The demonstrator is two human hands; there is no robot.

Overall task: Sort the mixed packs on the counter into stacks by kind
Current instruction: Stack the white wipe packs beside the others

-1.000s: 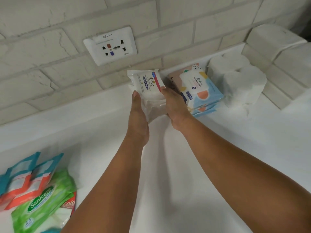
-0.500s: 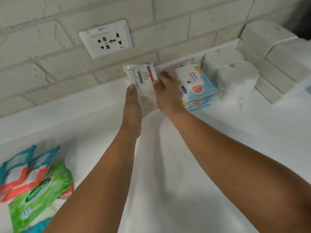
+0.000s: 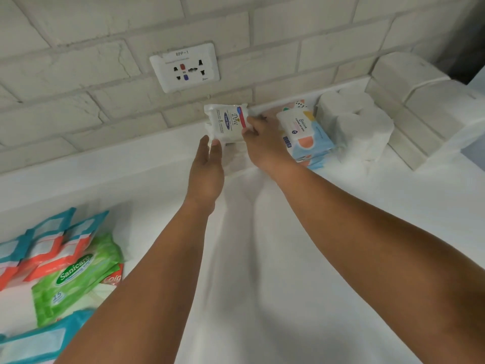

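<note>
Right hand (image 3: 265,145) pinches the right edge of one Dove pack (image 3: 227,123), upright at 12 o'clock, near the back wall of the counter (image 3: 301,258). Left hand (image 3: 208,164) straight-fingered, tips touching the pack's lower edge; a second ago it clasped the side. Pastel wipes stack (image 3: 305,132) at the pack's 3 o'clock. One green Sanicare pack (image 3: 76,269) at 8 o'clock.

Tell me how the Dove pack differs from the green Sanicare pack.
The Dove pack is white with a blue label; the Sanicare pack is green. The Dove pack is upright by the wall, pinched by the right hand, the left hand touching its lower edge; the Sanicare pack lies flat, untouched, in the mixed pile. Both are soft wrapped packs.
</note>
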